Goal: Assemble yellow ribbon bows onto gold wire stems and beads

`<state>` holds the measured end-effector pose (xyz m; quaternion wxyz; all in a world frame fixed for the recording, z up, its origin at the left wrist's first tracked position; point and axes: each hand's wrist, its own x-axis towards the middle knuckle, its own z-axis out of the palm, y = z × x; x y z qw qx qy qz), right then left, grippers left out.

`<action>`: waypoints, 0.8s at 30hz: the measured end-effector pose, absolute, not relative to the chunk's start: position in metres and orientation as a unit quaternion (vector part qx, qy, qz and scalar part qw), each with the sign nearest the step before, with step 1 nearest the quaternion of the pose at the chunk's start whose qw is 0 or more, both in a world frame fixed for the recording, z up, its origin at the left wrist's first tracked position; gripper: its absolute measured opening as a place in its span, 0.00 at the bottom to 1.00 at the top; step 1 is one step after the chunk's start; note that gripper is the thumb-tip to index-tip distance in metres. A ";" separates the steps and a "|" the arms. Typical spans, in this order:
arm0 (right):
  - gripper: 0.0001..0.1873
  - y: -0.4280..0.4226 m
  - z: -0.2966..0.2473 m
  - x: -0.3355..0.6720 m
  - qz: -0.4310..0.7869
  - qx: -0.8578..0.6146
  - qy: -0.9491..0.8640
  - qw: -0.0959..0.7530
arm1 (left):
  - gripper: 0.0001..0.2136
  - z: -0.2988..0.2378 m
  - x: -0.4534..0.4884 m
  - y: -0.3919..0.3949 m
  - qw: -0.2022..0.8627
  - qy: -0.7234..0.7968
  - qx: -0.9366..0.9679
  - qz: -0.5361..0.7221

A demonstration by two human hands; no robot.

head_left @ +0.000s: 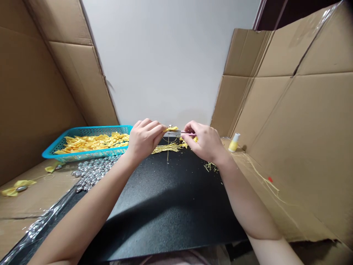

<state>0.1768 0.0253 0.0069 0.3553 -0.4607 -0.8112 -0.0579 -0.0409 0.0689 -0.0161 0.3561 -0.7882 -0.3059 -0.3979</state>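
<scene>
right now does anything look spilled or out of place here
Yes: yellow clippings lie strewn on the black surface near the right hand, like stray scraps. Silver pieces also sit loose beside the blue basket.

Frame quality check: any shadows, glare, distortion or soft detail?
Head view: broad soft shadow across the black work surface; head view: glints on the silver pieces and the clear tape at lower left; head view: cardboard walls look stretched, wide-angle style; head view: yellow bow in the left hand too small to judge fine focus.
</scene>
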 end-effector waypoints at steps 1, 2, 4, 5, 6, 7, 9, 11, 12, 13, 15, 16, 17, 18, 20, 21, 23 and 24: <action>0.12 0.026 0.007 0.177 -0.059 -0.460 -0.812 0.355 | 0.10 -0.016 -0.041 0.069 0.357 -0.306 -0.788 -0.397; 0.12 0.027 0.006 0.177 -0.060 -0.459 -0.812 0.355 | 0.10 -0.016 -0.041 0.069 0.358 -0.305 -0.789 -0.396; 0.12 0.028 0.006 0.177 -0.061 -0.458 -0.812 0.356 | 0.10 -0.017 -0.041 0.069 0.359 -0.305 -0.790 -0.392; 0.12 0.029 0.006 0.177 -0.060 -0.459 -0.812 0.356 | 0.10 -0.017 -0.041 0.069 0.360 -0.305 -0.791 -0.390; 0.12 0.029 0.006 0.177 -0.060 -0.459 -0.811 0.357 | 0.11 -0.017 -0.041 0.069 0.361 -0.305 -0.791 -0.389; 0.11 0.029 0.006 0.177 -0.059 -0.459 -0.811 0.358 | 0.11 -0.017 -0.041 0.069 0.362 -0.305 -0.790 -0.389; 0.11 0.029 0.005 0.177 -0.057 -0.459 -0.811 0.359 | 0.10 -0.017 -0.041 0.069 0.364 -0.303 -0.790 -0.389; 0.11 0.029 0.005 0.176 -0.055 -0.459 -0.811 0.359 | 0.10 -0.017 -0.040 0.069 0.366 -0.304 -0.790 -0.388; 0.12 0.029 0.005 0.176 -0.054 -0.460 -0.810 0.359 | 0.10 -0.017 -0.040 0.069 0.367 -0.304 -0.790 -0.387; 0.12 0.029 0.005 0.176 -0.054 -0.461 -0.810 0.358 | 0.10 -0.017 -0.040 0.069 0.367 -0.304 -0.790 -0.385; 0.12 0.030 0.005 0.176 -0.053 -0.463 -0.811 0.354 | 0.10 -0.017 -0.041 0.069 0.368 -0.304 -0.791 -0.383; 0.12 0.030 0.005 0.176 -0.052 -0.465 -0.811 0.352 | 0.11 -0.017 -0.041 0.070 0.368 -0.304 -0.792 -0.382; 0.12 0.031 0.005 0.177 -0.051 -0.466 -0.811 0.351 | 0.11 -0.017 -0.041 0.070 0.367 -0.304 -0.792 -0.380; 0.12 0.031 0.005 0.177 -0.051 -0.467 -0.811 0.350 | 0.11 -0.017 -0.041 0.070 0.367 -0.306 -0.793 -0.380; 0.12 0.031 0.005 0.177 -0.053 -0.467 -0.810 0.350 | 0.10 -0.018 -0.041 0.071 0.362 -0.307 -0.794 -0.380; 0.12 0.031 0.005 0.177 -0.054 -0.467 -0.810 0.349 | 0.10 -0.018 -0.042 0.071 0.359 -0.306 -0.795 -0.381; 0.12 0.031 0.005 0.176 -0.054 -0.470 -0.810 0.348 | 0.10 -0.018 -0.042 0.071 0.354 -0.304 -0.797 -0.383; 0.12 0.031 0.006 0.176 -0.054 -0.471 -0.809 0.347 | 0.10 -0.018 -0.041 0.071 0.353 -0.303 -0.798 -0.383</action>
